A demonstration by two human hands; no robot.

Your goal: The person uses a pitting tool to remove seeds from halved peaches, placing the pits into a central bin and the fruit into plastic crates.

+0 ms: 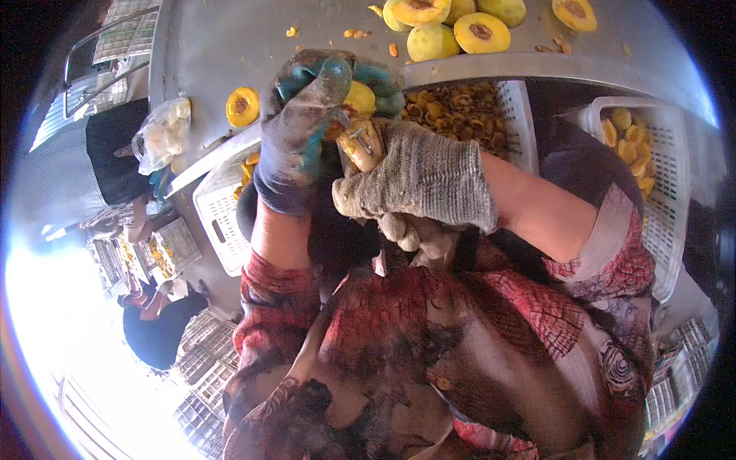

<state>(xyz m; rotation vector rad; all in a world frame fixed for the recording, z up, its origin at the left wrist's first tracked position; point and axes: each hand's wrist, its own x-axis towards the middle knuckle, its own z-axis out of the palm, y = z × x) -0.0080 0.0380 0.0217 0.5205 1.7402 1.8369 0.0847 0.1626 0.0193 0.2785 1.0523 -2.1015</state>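
My left hand, in a dark blue and teal coated glove, is closed around a yellow fruit half, which looks like a peach. My right hand, in a grey knitted glove, grips a pitting tool with a worn, fruit-smeared handle and a metal part. The tool's metal end meets the fruit; the exact contact is hidden by my fingers. Beyond my hands, halved yellow fruits with brown pits and whole ones lie grouped on the metal table. Another half lies left of my left hand.
Below the table edge stand a white crate of brown-orange scraps, a crate of fruit pieces at right and a perforated white crate at left. A plastic bag rests at the table's left. Other people and stacked crates are farther left.
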